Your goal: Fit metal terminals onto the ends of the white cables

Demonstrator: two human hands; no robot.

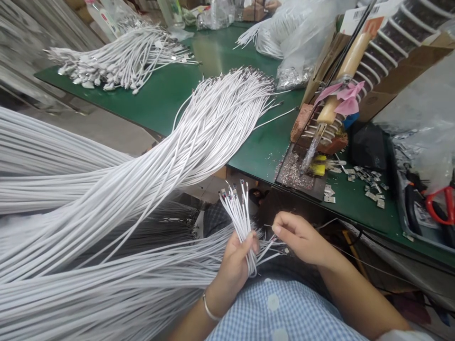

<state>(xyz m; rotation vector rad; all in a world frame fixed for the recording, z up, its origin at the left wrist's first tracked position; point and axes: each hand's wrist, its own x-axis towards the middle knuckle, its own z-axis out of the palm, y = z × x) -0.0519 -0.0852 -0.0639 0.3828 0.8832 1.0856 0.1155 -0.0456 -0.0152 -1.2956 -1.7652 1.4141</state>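
Observation:
My left hand (236, 255) is closed around a small bunch of white cables (241, 215), whose ends fan upward and show metal connectors and bare tips. To its right, my right hand (298, 237) is pinched, thumb against forefinger. A thin wire (268, 226) pokes out leftward from those fingertips; its kind is hard to tell. Below the fingertips, more cable ends with small connectors stick out past the left hand. A large sheaf of long white cables (216, 123) lies across the table edge and trails off to the left.
On the green table (256, 147) a soldering iron (325, 113) leans in a spring holder. Small metal connector shells (373, 184) lie scattered near a tray with red-handled pliers (442, 206). Another cable pile (117, 57) sits at the back left, with plastic bags (295, 38) behind.

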